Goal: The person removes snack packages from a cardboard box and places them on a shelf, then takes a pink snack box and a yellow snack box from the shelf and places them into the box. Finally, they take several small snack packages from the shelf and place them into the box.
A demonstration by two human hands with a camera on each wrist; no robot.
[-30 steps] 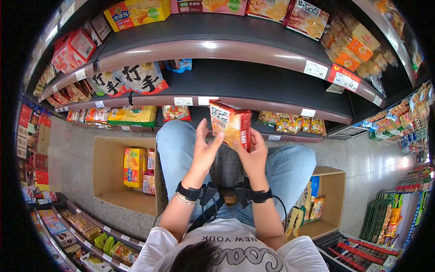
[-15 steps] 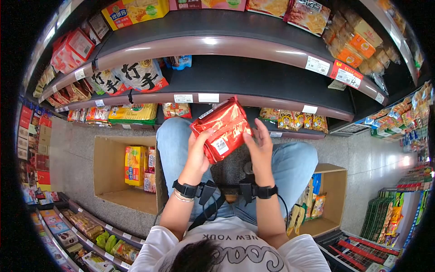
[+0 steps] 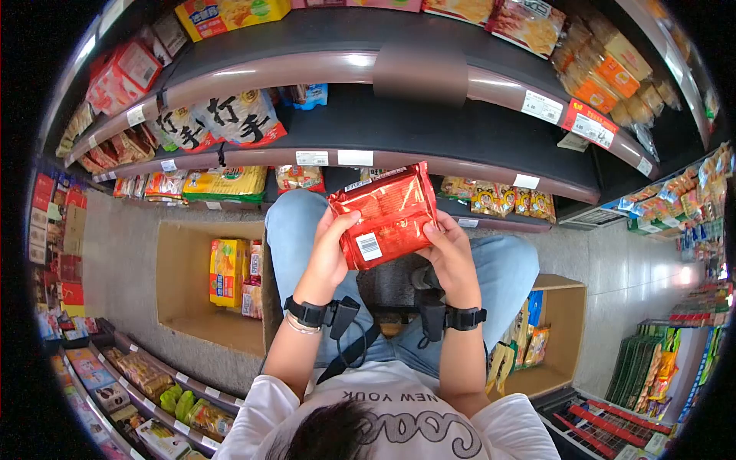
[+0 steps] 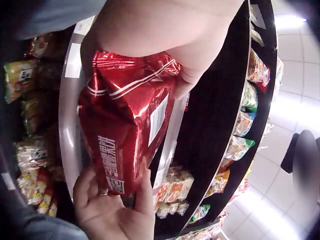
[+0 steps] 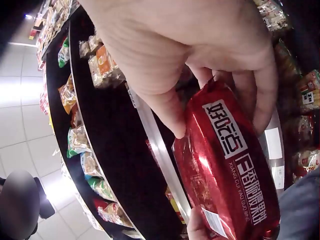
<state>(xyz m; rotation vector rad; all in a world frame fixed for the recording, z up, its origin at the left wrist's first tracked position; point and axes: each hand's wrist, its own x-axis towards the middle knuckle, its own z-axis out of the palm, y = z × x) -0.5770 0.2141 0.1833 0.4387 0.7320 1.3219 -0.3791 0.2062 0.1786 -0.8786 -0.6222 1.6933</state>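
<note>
A shiny red snack packet [image 3: 389, 211] is held between both hands above the knees, its back with a white barcode label facing up. The left hand [image 3: 328, 245] grips its left end, thumb on the upper face. At the other end the right hand [image 3: 451, 257] pinches the lower right corner, thumb on top and fingers beneath. In the left wrist view the packet [image 4: 120, 130] shows its barcode and a side with white lettering. The right wrist view shows the packet [image 5: 227, 165] with white characters along its side.
A cardboard box [image 3: 180, 326] with yellow and red packs stands left of the legs. Another cardboard box [image 3: 563, 330] with bagged snacks stands at the right. Ahead, a dark shelf [image 3: 475, 130] carries bagged snacks [image 3: 245, 119] and price tags. A lower shelf rack [image 3: 165, 387] is behind on the left.
The packet has turned from its printed front to its barcoded back and now lies flatter. The right hand, loose beside it half a second ago, has closed on its right corner.
</note>
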